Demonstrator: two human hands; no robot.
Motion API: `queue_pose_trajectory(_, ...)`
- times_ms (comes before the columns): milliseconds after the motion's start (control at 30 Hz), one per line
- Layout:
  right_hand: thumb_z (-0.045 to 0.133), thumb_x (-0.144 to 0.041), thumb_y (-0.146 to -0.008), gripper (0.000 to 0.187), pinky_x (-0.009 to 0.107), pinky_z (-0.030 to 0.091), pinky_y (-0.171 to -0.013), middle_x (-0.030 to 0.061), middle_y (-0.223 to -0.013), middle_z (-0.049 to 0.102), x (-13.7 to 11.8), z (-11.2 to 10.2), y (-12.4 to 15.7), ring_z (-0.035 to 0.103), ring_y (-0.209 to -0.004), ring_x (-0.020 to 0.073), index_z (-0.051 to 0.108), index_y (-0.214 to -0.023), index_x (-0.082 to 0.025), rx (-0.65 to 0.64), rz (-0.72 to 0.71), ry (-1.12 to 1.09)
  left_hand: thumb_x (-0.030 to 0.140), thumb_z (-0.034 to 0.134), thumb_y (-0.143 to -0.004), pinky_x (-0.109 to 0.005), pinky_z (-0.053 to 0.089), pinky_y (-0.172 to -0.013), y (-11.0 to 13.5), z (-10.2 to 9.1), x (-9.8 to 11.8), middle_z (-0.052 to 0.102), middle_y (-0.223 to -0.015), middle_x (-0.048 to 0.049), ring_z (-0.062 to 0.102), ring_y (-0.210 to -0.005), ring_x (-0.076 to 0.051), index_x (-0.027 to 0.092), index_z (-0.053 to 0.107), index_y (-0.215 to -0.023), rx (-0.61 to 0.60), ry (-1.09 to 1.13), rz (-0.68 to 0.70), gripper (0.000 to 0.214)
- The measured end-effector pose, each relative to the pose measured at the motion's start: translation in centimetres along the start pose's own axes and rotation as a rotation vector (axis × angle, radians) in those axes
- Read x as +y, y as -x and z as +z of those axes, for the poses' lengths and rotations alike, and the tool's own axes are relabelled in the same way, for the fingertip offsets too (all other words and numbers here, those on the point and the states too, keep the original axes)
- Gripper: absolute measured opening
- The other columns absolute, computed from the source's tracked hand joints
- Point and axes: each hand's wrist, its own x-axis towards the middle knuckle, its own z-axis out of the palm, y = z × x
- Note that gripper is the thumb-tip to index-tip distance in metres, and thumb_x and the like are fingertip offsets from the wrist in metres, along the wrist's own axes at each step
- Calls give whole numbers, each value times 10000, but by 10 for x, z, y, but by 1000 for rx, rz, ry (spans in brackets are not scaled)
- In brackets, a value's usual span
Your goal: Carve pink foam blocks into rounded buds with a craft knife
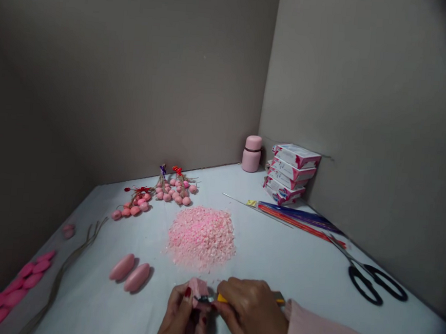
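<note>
My left hand point(182, 315) is closed around a pink soap piece point(199, 287) at the table's near edge. My right hand point(250, 310) grips a small knife with a yellow handle point(223, 299); its blade lies against the pink piece. Just beyond the hands sits a heap of pink shavings point(202, 236). Two whole pink oval soaps point(130, 272) lie to the left of my hands.
Black scissors point(376, 282) lie at the right, with red and blue sticks point(299, 219) behind them. Stacked boxes point(291, 173) and a pink jar point(252, 154) stand in the corner. Bunches of pink balls point(159, 193) lie farther back; more pink ovals point(16, 287) and brown cords point(68, 263) lie at the left.
</note>
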Motion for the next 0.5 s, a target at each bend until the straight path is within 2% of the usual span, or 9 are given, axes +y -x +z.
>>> queue_pose_trajectory(100,338,-308,-920,252,279,260,-535,6,-687,579,0,-1,0,559,-611,166,485,-743,-207,-18,17,-12,438,830,-477,-114,327,-327,0,1,1,665,-490,26,475,-326,-45,207,576,-752,23,-10,12,440)
queue_pose_trajectory(333,346,-291,-922,243,281,259,-525,5,-683,586,2,1,-1,569,-607,168,483,-739,-210,-17,-3,1,522,790,-490,-123,319,-352,3,4,6,652,-474,26,492,-329,-48,197,549,-776,71,-76,-41,495)
queue_pose_trajectory(500,335,-301,-935,266,277,268,-532,7,-675,576,5,2,-1,561,-600,163,477,-731,-208,-23,7,-12,551,773,-491,-129,299,-350,5,6,7,620,-464,49,442,-321,-33,194,551,-734,56,-98,-26,486)
